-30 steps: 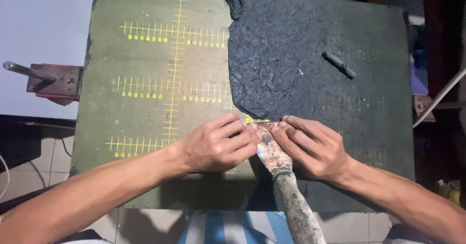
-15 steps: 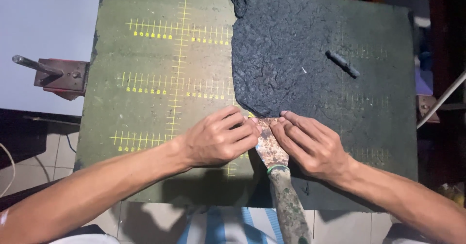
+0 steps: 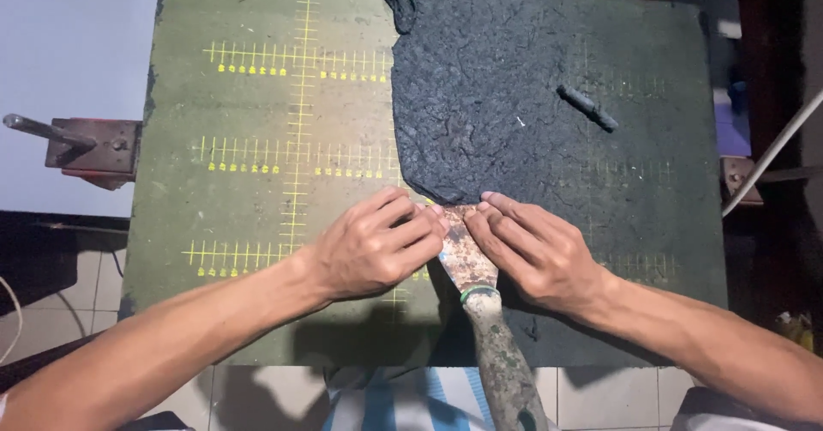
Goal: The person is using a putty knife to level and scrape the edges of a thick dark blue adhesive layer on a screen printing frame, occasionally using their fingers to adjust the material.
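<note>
A large green cutting mat [image 3: 257, 182] with yellow ruled grid lines is lying flat across the work surface, and a sheet of dark, crinkled, rough-textured material [image 3: 523, 114] is covering its right half, its near edge tapering to a point close to the person. Both forearms are reaching in from the bottom of the view and meeting near the middle. The left hand [image 3: 373, 247] is lying palm down on the mat, knuckles raised, its fingers held together and angled to the right, fingertips pressing down on the blade of a rusty putty knife [image 3: 470, 264] just where the blade meets the tip of the dark sheet. The right hand [image 3: 536, 251] is mirroring it from the other side, palm down on the dark sheet, fingers close together and pointing left, their tips pressing on the same blade; neither hand is wrapping around anything. The knife is lying flat between the two hands, its blade pointing away from the person at the sheet's near tip, its grimy handle running back toward the bottom edge of the view. A small dark stick-shaped piece [image 3: 588, 108] is resting on the sheet, well apart from the hands. At the mat's left edge a reddish metal clamp [image 3: 90, 148] with a lever is sitting.
</note>
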